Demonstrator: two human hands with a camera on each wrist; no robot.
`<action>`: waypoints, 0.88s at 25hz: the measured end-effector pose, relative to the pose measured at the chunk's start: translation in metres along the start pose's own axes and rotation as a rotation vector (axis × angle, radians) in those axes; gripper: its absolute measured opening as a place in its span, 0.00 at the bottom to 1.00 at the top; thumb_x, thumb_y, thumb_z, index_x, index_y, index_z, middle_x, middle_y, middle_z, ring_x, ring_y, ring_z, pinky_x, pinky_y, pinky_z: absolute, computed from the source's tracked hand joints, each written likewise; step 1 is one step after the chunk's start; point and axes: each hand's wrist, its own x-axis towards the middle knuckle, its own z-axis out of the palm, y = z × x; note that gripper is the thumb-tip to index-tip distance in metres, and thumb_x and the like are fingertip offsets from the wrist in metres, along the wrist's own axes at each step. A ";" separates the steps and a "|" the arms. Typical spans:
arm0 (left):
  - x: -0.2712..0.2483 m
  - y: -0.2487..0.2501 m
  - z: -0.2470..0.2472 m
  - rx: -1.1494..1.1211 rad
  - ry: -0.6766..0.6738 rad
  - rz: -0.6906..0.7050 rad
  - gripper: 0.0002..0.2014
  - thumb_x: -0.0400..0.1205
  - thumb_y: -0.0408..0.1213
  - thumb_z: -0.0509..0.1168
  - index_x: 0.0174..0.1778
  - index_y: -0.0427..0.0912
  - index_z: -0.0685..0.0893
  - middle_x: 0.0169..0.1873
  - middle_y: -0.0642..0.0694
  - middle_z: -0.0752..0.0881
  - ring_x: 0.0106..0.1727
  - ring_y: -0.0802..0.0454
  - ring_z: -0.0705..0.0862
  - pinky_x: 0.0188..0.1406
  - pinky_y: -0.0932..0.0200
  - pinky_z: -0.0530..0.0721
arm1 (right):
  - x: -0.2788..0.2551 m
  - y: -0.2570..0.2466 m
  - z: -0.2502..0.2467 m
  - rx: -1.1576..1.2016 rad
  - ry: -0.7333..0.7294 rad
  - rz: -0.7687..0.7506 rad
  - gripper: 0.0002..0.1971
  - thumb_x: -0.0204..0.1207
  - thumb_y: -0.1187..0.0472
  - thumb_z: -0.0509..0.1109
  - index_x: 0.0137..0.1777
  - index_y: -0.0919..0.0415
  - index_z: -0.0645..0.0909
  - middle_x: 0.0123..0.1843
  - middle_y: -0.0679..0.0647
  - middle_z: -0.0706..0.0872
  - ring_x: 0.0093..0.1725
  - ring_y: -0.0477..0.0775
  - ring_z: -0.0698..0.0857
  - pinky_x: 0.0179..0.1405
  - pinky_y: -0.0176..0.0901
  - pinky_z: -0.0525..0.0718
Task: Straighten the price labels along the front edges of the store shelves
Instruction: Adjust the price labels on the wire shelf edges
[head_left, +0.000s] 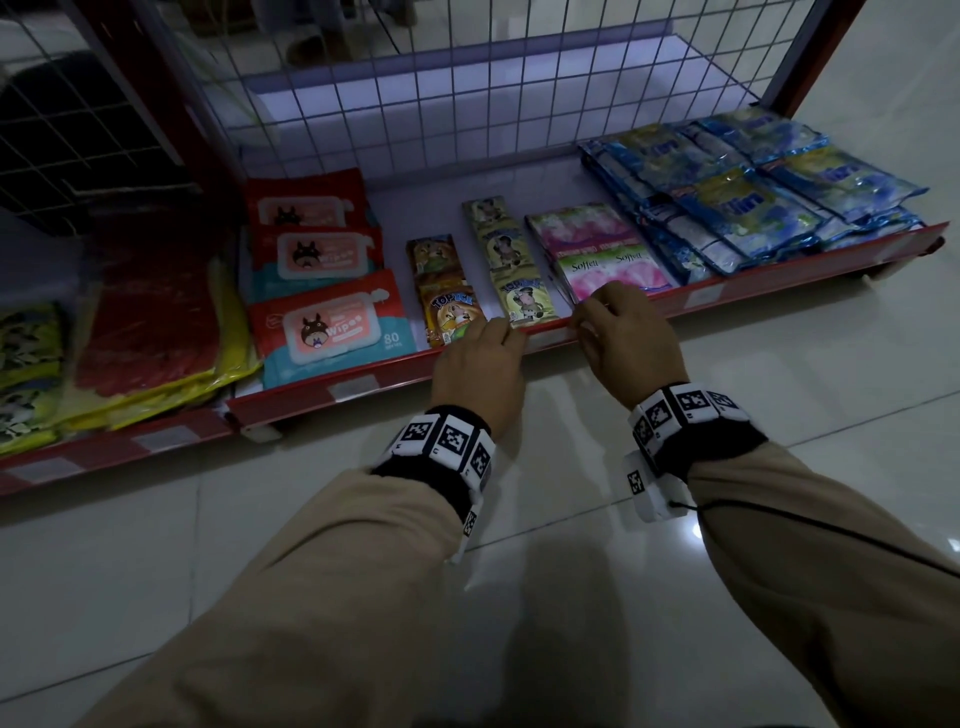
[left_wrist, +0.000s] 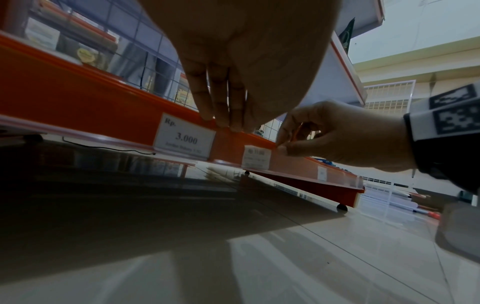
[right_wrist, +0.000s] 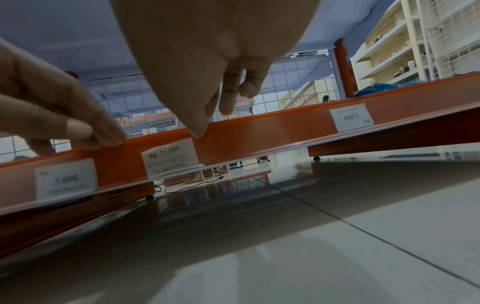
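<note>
While we crouch at the bottom shelf (head_left: 623, 306) | left hand (head_left: 478, 364) fingers straight, pressing rail | right hand (head_left: 623, 338) pinches Rp 11.000 label (right_wrist: 170, 157) top corner | thin paper, light, bends easily; hold edges.

From my seat all three views are dim and underexposed. The head camera darkens toward its corners and bows the shelf edge (head_left: 597, 327). Pale glare patches lie on the floor tiles (head_left: 696, 530), perhaps from overhead lamps. In both wrist views the near hand (left_wrist: 246, 51) is a soft, shadowed blur.
</note>
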 end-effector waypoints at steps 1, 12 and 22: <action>-0.002 -0.001 -0.002 -0.010 0.004 0.005 0.15 0.80 0.32 0.57 0.61 0.41 0.80 0.56 0.43 0.81 0.60 0.43 0.75 0.46 0.52 0.74 | -0.001 0.000 -0.002 -0.001 0.008 -0.002 0.06 0.72 0.67 0.70 0.47 0.66 0.84 0.49 0.65 0.82 0.48 0.68 0.80 0.36 0.57 0.81; -0.023 -0.017 -0.055 0.069 -0.080 0.073 0.14 0.82 0.40 0.58 0.62 0.43 0.81 0.57 0.42 0.83 0.61 0.41 0.77 0.52 0.48 0.78 | 0.002 -0.026 -0.047 0.134 -0.018 0.090 0.06 0.76 0.63 0.69 0.51 0.62 0.83 0.49 0.61 0.83 0.48 0.64 0.81 0.41 0.54 0.81; -0.002 -0.026 -0.218 0.044 0.206 0.176 0.14 0.83 0.43 0.58 0.62 0.46 0.81 0.57 0.45 0.83 0.61 0.43 0.77 0.56 0.47 0.80 | 0.050 -0.096 -0.155 0.170 0.246 0.079 0.05 0.76 0.59 0.70 0.48 0.58 0.82 0.46 0.55 0.84 0.42 0.56 0.81 0.38 0.48 0.80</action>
